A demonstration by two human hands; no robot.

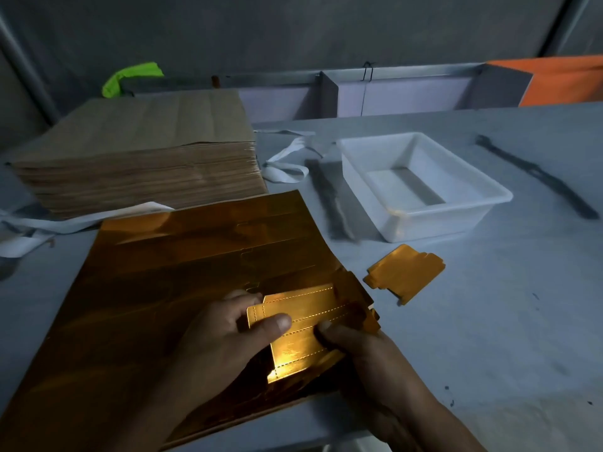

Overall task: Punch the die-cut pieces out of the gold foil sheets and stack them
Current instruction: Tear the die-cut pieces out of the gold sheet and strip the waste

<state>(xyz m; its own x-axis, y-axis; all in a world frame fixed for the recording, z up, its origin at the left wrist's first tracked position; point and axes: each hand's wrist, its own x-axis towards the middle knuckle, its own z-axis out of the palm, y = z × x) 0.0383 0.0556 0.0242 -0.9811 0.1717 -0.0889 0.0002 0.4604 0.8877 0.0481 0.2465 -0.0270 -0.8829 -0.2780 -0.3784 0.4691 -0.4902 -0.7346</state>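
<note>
Grey tabletop (489,321) spreads dimly ahead of me, with a white tray (440,223) set toward its far side. Left of the tray and nearer to me lies the gold foil sheet (182,272). At the sheet's corner closest to the tray, both of my hands hold one die-cut piece (303,327). My left hand (222,340) pinches its left end, thumb on top and fingers curled underneath. My right hand (359,353) pinches the right side, thumb pressed on the shiny face. I cannot tell whether the piece is fully free, because its far edge meets some bent-up tabs. Just in front of the tray's near wall sits a small stack of punched pieces (404,272). A tall brown pile of sheets (137,158) stands left of the tray.

I judge the piece light and thin, stiff enough to stay flat but ready to fold along its dashed score lines. The foil looks slick and easily scuffed. I would hold it by the edges, close to any uncut nicks, and keep clear of the small tabs, which look likely to tear.
</note>
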